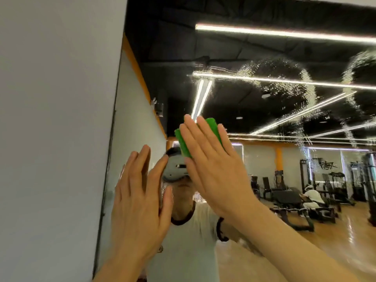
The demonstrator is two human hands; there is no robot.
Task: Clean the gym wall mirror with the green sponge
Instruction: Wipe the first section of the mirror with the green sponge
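1. Head view: we see the mirror (264,58) filling the right and centre, its left edge meeting a plain grey wall (50,119).
2. Our right hand (215,169) lies flat with straight fingers on the back of the green sponge (183,143), pressing it against the glass; nothing is curled around it, the palm and fingers simply cover it.
3. The sponge sits on the mirror just right of its left edge, at about mid height in the view, with its green edges showing above and to the left of the fingers.
4. Our left hand (138,202) is spread open with straight fingers, just beside and below the right hand, near the mirror's left edge. It holds nothing. We cannot tell for sure whether the palm touches the glass.
5. Curved trails of droplets (305,82) mark the glass up and to the right of the sponge, with another arc at the far right.
6. In the reflection we see a person in a white shirt with a headset partly hidden behind our hands, bright ceiling light strips (284,33), a wooden floor and gym machines (325,186) at the right.
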